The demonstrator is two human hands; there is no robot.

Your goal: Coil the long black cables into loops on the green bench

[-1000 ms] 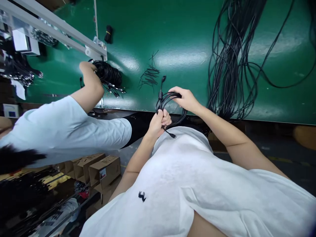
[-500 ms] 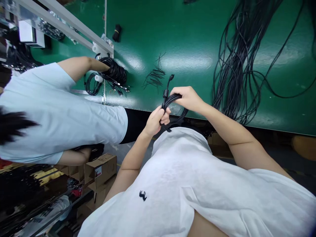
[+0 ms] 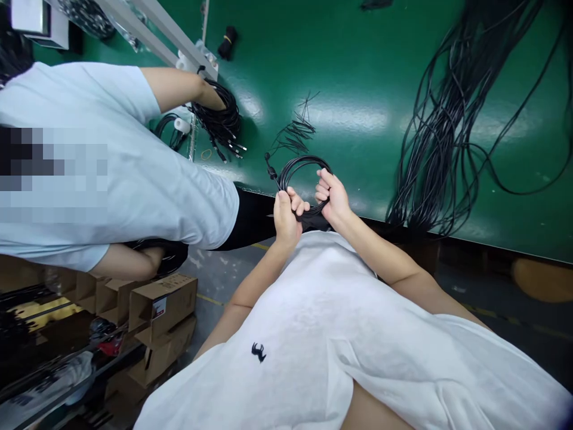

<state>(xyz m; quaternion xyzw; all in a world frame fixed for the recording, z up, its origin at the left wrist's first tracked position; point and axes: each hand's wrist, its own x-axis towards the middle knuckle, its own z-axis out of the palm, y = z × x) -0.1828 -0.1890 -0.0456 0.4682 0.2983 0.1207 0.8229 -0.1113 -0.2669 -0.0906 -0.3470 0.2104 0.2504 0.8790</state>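
Observation:
A coiled black cable (image 3: pixel 308 161) hangs in front of my waist, just over the near edge of the green table (image 3: pixel 353 173). My left hand (image 3: pixel 289 215) is closed around the left side of the coil, thumb on top. The cable's connector end, with a dark cylindrical lump (image 3: pixel 271 172), sticks up past that hand. My right hand (image 3: pixel 331 194) grips the coil's right side with curled fingers. Beyond the coil, several thin black ties (image 3: pixel 295 134) lie scattered on the table.
Loose long black cables (image 3: pixel 447 131) spread over the table's right side. At left, a co-worker in a light blue shirt (image 3: pixel 134 161) reaches into a cable bundle (image 3: pixel 226 116) beside a metal frame (image 3: pixel 156 30). A small tied black bundle (image 3: pixel 227 43) lies farther back. Cardboard boxes (image 3: pixel 165 298) stand lower left.
The coil has turned and opened into a rounder loop facing me. Its connector end swung left. My right hand moved down along the coil's right side. The whole view shifted slightly.

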